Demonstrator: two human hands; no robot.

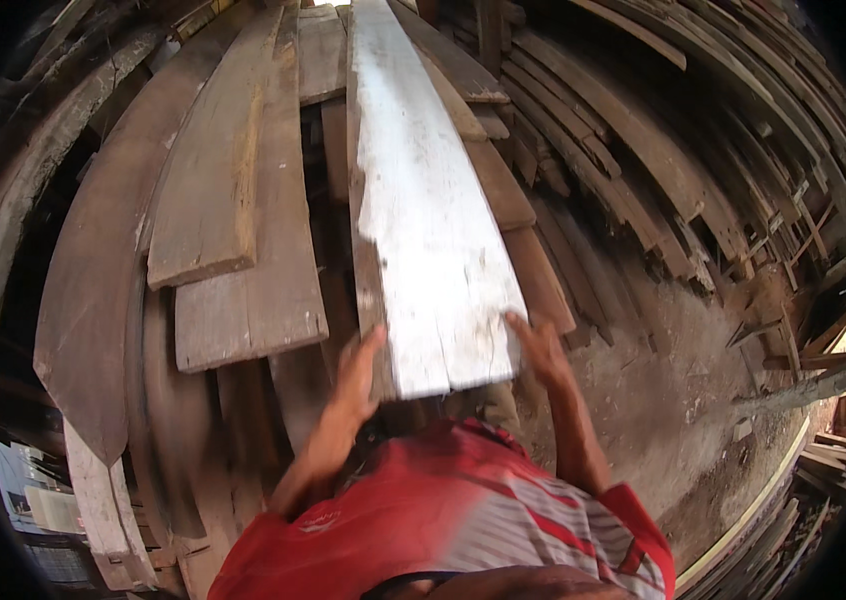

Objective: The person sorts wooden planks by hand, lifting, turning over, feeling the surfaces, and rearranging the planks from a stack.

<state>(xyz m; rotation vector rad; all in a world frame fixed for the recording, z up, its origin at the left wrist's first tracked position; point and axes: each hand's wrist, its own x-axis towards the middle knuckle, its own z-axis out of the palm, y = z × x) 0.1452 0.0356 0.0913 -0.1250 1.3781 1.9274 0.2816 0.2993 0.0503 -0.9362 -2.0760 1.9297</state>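
Note:
A long plank with a white face stretches away from just in front of my body. Its near end is cut off square and has small splits. My left hand is closed on the left side close to that end, thumb along the edge. On the opposite edge, my right hand grips with its thumb near the top face; its other fingers are mostly hidden. A brown strip of wood runs along the white face's left side; I cannot tell whether it belongs to the same plank.
Brown boards lie stacked at the left, their ends overlapping. More boards lie beneath and right of the white plank. A large pile of old timber fills the far right. Bare dirt floor shows at the right.

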